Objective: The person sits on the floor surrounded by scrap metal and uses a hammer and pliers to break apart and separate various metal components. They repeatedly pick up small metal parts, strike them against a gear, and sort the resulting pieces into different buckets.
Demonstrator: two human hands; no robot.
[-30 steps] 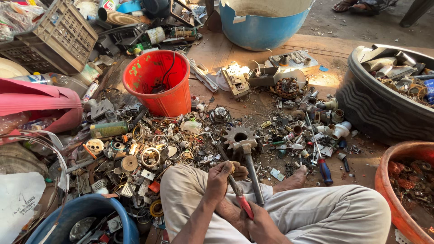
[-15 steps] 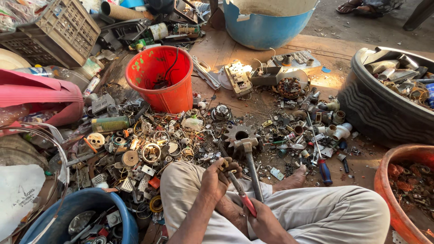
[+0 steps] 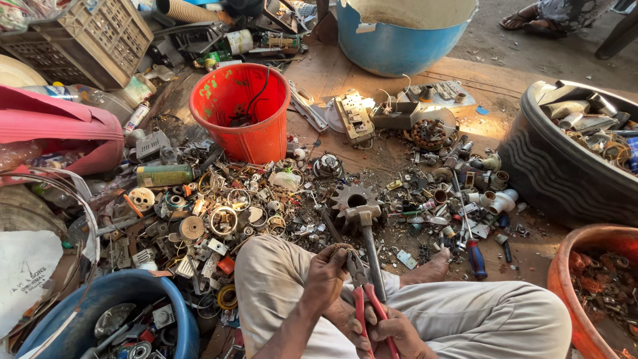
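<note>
many big tubs are set around the sitting person: a blue tub (image 3: 399, 40) far ahead, a black tub (image 3: 558, 173) full of metal bits to the right, a red bucket (image 3: 242, 110) in the middle, and a blue bowl (image 3: 100, 312) low on the left. bits of scrap metal are spread over the ground between them. a hammer (image 3: 365, 229) is leaned on a toothed wheel (image 3: 351, 197) just past the knees. red-handled pliers (image 3: 364, 299) are held over the lap. the right hand (image 3: 392, 332) is wrapped tight around the handles at the bottom. the left hand (image 3: 325, 272) is closed on a small piece, too tiny to tell, touching the pliers' tip. the jaws are pressed nearly together there.
</note>
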